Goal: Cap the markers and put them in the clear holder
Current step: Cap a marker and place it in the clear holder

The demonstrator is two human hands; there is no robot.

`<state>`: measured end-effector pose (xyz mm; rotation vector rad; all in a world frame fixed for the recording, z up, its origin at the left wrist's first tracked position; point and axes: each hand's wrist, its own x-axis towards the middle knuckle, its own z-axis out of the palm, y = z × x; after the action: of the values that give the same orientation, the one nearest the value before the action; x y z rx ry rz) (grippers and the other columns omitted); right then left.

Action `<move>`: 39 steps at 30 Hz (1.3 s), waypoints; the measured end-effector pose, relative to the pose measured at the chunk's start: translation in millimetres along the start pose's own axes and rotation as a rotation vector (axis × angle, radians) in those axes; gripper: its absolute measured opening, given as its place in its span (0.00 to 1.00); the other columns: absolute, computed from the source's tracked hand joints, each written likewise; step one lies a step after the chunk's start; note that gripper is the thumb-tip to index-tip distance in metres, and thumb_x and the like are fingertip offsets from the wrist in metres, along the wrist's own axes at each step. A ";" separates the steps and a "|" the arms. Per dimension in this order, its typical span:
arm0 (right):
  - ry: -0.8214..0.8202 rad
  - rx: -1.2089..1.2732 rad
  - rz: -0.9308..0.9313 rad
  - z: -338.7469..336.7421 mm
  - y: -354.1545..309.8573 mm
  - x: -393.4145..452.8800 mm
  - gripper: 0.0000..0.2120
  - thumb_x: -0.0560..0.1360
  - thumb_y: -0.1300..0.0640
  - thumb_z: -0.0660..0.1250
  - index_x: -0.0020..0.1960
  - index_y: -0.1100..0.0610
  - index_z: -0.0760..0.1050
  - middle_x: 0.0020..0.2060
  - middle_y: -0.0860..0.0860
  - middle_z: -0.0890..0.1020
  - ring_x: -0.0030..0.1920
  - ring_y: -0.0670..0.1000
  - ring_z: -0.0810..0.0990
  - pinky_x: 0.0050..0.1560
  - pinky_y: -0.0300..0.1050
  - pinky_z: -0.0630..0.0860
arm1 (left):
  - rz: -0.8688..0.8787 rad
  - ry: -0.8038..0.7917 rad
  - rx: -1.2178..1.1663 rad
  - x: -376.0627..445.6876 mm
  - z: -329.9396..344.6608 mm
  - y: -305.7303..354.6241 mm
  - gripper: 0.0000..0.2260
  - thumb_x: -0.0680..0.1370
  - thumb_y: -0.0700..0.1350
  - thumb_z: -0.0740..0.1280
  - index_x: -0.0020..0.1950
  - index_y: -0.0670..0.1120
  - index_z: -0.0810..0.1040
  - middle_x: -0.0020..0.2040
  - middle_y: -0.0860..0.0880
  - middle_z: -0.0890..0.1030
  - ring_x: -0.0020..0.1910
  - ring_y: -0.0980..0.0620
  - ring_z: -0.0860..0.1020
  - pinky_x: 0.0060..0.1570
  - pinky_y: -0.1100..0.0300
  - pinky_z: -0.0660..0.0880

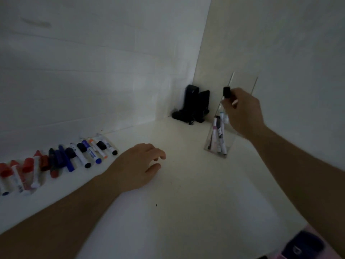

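A tall clear holder (229, 139) stands on the white table at the right, with a few markers (220, 135) inside it. My right hand (244, 113) is at the holder's upper part and pinches a black-capped marker (226, 92) by its top, held upright at the holder's opening. My left hand (138, 165) rests on the table with fingers loosely spread and holds nothing. A row of markers and loose caps (61, 159), red, blue, black and orange, lies along the left wall.
A black object (194, 105) stands in the far corner where the two white walls meet. At the bottom right edge lies a dark item on something pink (302, 245). The white table top (177, 193) spreads between my arms.
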<state>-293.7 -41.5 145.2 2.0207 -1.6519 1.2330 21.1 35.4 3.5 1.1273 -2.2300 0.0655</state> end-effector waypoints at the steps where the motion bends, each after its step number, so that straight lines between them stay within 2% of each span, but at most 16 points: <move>1: -0.040 -0.022 0.006 1.8 6.0 -3.9 0.13 0.80 0.53 0.66 0.63 0.52 0.73 0.45 0.51 0.82 0.42 0.54 0.80 0.45 0.43 0.71 | 0.003 -0.011 0.004 0.2 -0.1 0.5 0.10 0.80 0.49 0.64 0.60 0.58 0.76 0.52 0.59 0.77 0.51 0.59 0.73 0.51 0.60 0.73; 3: -0.101 -0.059 0.014 9.1 14.2 -12.6 0.19 0.80 0.53 0.65 0.70 0.48 0.66 0.43 0.50 0.81 0.39 0.54 0.79 0.44 0.45 0.75 | -0.002 -0.021 0.005 -0.3 0.0 -0.8 0.10 0.80 0.46 0.63 0.59 0.57 0.77 0.53 0.59 0.77 0.52 0.59 0.73 0.51 0.61 0.72; 5: -0.148 -0.167 0.006 18.1 20.0 -19.4 0.18 0.82 0.53 0.62 0.70 0.47 0.63 0.40 0.52 0.81 0.36 0.56 0.79 0.41 0.49 0.77 | -0.011 -0.023 0.006 -0.9 1.3 -3.2 0.11 0.80 0.44 0.62 0.59 0.57 0.77 0.53 0.59 0.76 0.51 0.59 0.73 0.50 0.63 0.70; 7: -0.186 -0.320 -0.016 24.5 24.1 -24.5 0.13 0.83 0.53 0.57 0.68 0.48 0.64 0.36 0.54 0.79 0.34 0.56 0.76 0.40 0.49 0.73 | -0.027 -0.033 0.006 -1.4 2.0 -5.1 0.12 0.80 0.44 0.62 0.59 0.58 0.77 0.53 0.60 0.76 0.52 0.60 0.72 0.50 0.63 0.69; 10: -0.244 -0.453 -0.026 29.0 27.1 -32.6 0.13 0.84 0.51 0.51 0.68 0.47 0.65 0.34 0.52 0.75 0.35 0.55 0.75 0.43 0.49 0.68 | -0.028 -0.035 -0.004 -2.9 1.6 -8.7 0.12 0.79 0.44 0.63 0.59 0.58 0.77 0.53 0.60 0.76 0.52 0.60 0.72 0.51 0.62 0.70; 14: -0.348 -0.533 0.015 26.5 21.1 -35.4 0.15 0.82 0.54 0.53 0.67 0.52 0.68 0.41 0.54 0.73 0.43 0.56 0.71 0.47 0.52 0.67 | -0.022 -0.056 0.025 -2.6 -1.0 -10.1 0.10 0.78 0.45 0.64 0.55 0.58 0.79 0.53 0.60 0.76 0.52 0.59 0.73 0.52 0.61 0.72; 16: -0.315 -0.566 0.003 26.4 14.3 -36.7 0.14 0.79 0.55 0.57 0.62 0.53 0.73 0.45 0.54 0.75 0.48 0.56 0.70 0.49 0.53 0.67 | -0.027 -0.069 0.029 -3.9 -1.9 -12.6 0.13 0.77 0.41 0.64 0.53 0.58 0.80 0.52 0.60 0.76 0.51 0.59 0.73 0.50 0.65 0.70; 18: -0.203 -0.566 -0.069 31.2 5.7 -42.0 0.16 0.77 0.54 0.60 0.64 0.51 0.74 0.56 0.52 0.78 0.56 0.57 0.72 0.53 0.55 0.69 | -0.042 -0.077 0.005 -6.4 -3.3 -15.9 0.18 0.73 0.36 0.63 0.51 0.57 0.80 0.52 0.59 0.76 0.50 0.60 0.72 0.49 0.72 0.66; 21: -0.107 -0.361 -0.223 54.9 -21.9 -59.8 0.20 0.75 0.56 0.65 0.66 0.51 0.75 0.59 0.51 0.76 0.59 0.58 0.72 0.55 0.54 0.70 | -0.051 -0.063 -0.036 -7.2 -7.3 -20.6 0.21 0.68 0.32 0.60 0.47 0.55 0.82 0.49 0.57 0.78 0.45 0.62 0.73 0.44 0.73 0.65; 24: -0.292 0.071 -0.237 94.6 -65.9 -80.3 0.19 0.75 0.61 0.66 0.65 0.52 0.77 0.59 0.50 0.76 0.55 0.50 0.74 0.58 0.47 0.72 | -0.067 -0.032 -0.029 -5.5 -18.7 -31.3 0.19 0.65 0.32 0.59 0.41 0.52 0.83 0.44 0.53 0.81 0.42 0.56 0.78 0.46 0.59 0.76; 26: -0.439 0.247 -0.258 119.9 -97.1 -92.8 0.19 0.76 0.62 0.66 0.66 0.52 0.77 0.58 0.49 0.77 0.50 0.45 0.76 0.57 0.43 0.76 | -0.130 0.087 0.005 -7.4 -33.6 -41.6 0.18 0.62 0.33 0.58 0.38 0.51 0.82 0.43 0.52 0.81 0.43 0.50 0.80 0.47 0.53 0.78; 29: -0.600 0.348 -0.296 153.8 -138.8 -103.8 0.19 0.79 0.58 0.65 0.69 0.49 0.74 0.62 0.47 0.78 0.49 0.44 0.78 0.56 0.39 0.76 | -0.361 0.295 0.131 -13.6 -59.9 -55.3 0.17 0.63 0.30 0.62 0.39 0.50 0.82 0.46 0.52 0.80 0.49 0.47 0.77 0.49 0.55 0.72; 31: -0.625 0.413 -0.343 171.9 -162.4 -107.2 0.19 0.80 0.54 0.65 0.70 0.48 0.74 0.61 0.48 0.77 0.49 0.43 0.76 0.56 0.37 0.72 | -0.511 0.387 0.237 -17.6 -72.8 -62.9 0.18 0.64 0.31 0.63 0.43 0.50 0.82 0.49 0.51 0.80 0.52 0.47 0.73 0.49 0.56 0.68; 33: -0.629 0.459 -0.375 185.1 -178.5 -106.7 0.17 0.80 0.53 0.66 0.68 0.48 0.77 0.58 0.51 0.77 0.48 0.45 0.74 0.55 0.37 0.70 | -0.604 0.402 0.323 -20.1 -77.9 -68.0 0.19 0.66 0.32 0.62 0.48 0.51 0.82 0.52 0.50 0.81 0.54 0.45 0.73 0.52 0.53 0.70; 37: -0.649 0.402 -0.395 198.4 -189.4 -101.6 0.11 0.80 0.53 0.64 0.56 0.50 0.84 0.48 0.53 0.79 0.47 0.52 0.79 0.49 0.45 0.75 | -0.656 0.370 0.381 -19.5 -74.6 -69.2 0.21 0.68 0.32 0.62 0.53 0.53 0.81 0.55 0.50 0.81 0.54 0.45 0.73 0.55 0.50 0.70; 39: -0.626 0.297 -0.395 200.5 -187.2 -98.2 0.11 0.79 0.49 0.63 0.50 0.53 0.82 0.43 0.53 0.77 0.45 0.54 0.79 0.45 0.48 0.75 | -0.666 0.358 0.407 -18.4 -72.6 -68.1 0.21 0.69 0.33 0.62 0.55 0.54 0.80 0.56 0.51 0.81 0.55 0.45 0.73 0.56 0.50 0.70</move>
<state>-36.6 -46.0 8.2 2.9585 -1.2120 0.7805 116.7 28.1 35.8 1.8594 -1.4763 0.4187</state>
